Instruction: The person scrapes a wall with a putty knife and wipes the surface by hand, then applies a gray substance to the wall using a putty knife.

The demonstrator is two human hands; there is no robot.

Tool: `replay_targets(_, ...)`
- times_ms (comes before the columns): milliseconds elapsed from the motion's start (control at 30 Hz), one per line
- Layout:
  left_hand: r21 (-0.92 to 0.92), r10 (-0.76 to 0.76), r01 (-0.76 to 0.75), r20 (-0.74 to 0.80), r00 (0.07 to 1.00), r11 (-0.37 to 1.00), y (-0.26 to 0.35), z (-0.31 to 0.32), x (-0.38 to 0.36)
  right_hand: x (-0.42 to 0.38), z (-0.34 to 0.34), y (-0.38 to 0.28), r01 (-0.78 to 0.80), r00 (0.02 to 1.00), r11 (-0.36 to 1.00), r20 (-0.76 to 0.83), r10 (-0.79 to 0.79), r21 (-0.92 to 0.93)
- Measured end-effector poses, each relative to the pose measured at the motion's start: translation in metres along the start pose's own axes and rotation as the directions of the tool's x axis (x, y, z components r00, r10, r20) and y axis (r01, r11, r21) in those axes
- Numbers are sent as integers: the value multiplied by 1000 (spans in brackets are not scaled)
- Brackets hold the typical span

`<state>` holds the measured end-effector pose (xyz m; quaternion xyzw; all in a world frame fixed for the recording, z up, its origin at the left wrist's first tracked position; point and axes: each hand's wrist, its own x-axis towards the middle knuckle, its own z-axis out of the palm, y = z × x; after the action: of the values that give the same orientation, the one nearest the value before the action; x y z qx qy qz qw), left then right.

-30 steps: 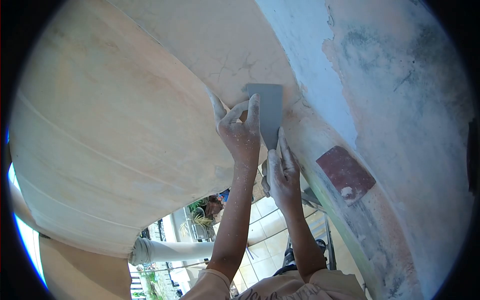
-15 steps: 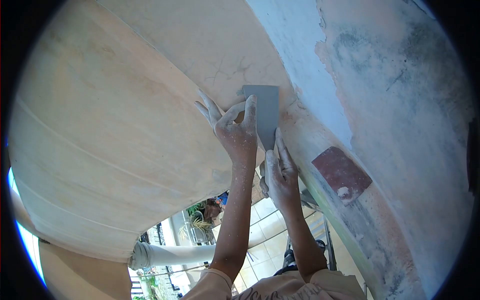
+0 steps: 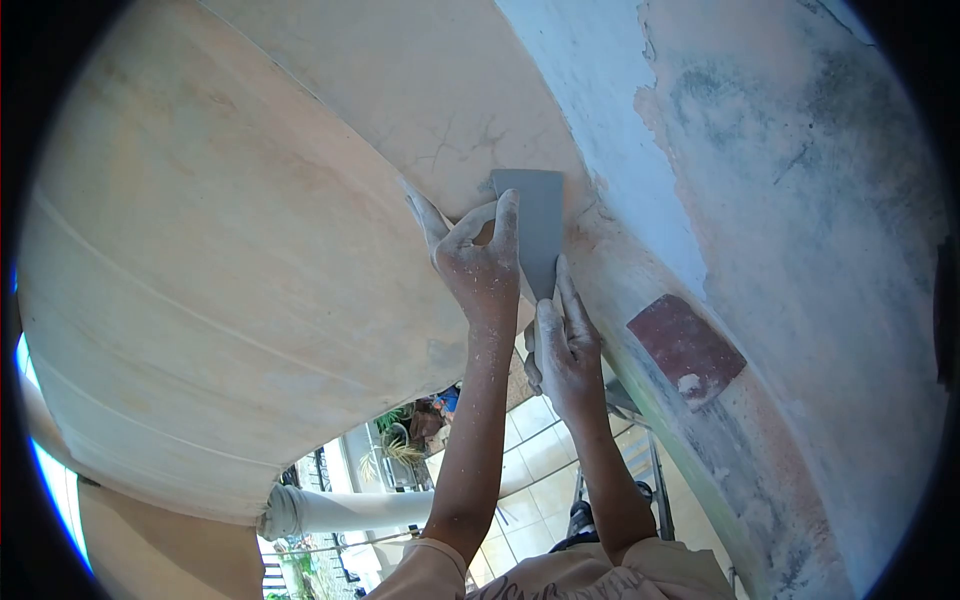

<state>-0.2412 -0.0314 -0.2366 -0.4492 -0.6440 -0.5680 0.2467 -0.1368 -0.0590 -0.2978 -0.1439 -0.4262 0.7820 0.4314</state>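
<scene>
A putty knife [image 3: 543, 215] with a wide grey blade is held up against the plastered surface, near faint cracks. My right hand [image 3: 568, 365] grips it low down, thumb and forefinger along the narrowing end; the handle is mostly hidden in the fingers. My left hand [image 3: 475, 255] is at the blade's left edge. Its thumb lies over the blade and the forefinger bends round to meet it, pinching the edge, while the other fingers stretch toward the upper left. White dust coats both hands.
A dark red rectangular sheet [image 3: 686, 345] with a white lump on it rests on the ledge at right. Peeling, stained wall [image 3: 790, 230] rises beyond. Below are a ladder [image 3: 660, 490], tiled floor [image 3: 535, 475], a white pipe [image 3: 350, 508] and potted plants [image 3: 398, 445].
Both hands and the knife sit very slightly farther right in view. The outstretched fingers of my left hand have drawn closer together. The grip on the knife looks the same.
</scene>
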Motion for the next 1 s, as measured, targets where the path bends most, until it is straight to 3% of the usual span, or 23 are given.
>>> replay_targets(100,23,99,-98,-31,995,995,-4,1,1,6,0,-6,2,1000,999,-8,-3,-44)
replay_targets(200,1,-10,10,-17,1000,1000,3,3,5,3,1,-7,-15,1000,999,-10,14,-34)
replay_targets(333,36,34,-33,-21,999,999,-3,1,-1,2,0,-1,45,999,996,-13,-46,-72)
replay_targets(433,6,-18,18,-14,1000,1000,2,3,5,9,-2,-8,-5,1000,998,-9,4,-70)
replay_targets(567,-17,39,-40,-23,999,999,-2,1,-2,-1,-1,-3,13,1000,999,-13,-13,-51)
replay_targets(733,-8,-51,51,14,999,999,4,0,7,7,2,-7,10,999,999,-32,-11,-50)
replay_targets(867,15,12,-12,15,1000,1000,-3,-2,4,3,0,2,59,998,992,-4,-60,-109)
replay_targets(900,34,-2,1,16,1000,999,-3,-2,6,7,0,1,32,999,999,-20,-33,-40)
replay_targets(1000,27,-54,53,37,998,998,-1,-4,8,8,3,-2,41,999,997,-32,-43,-69)
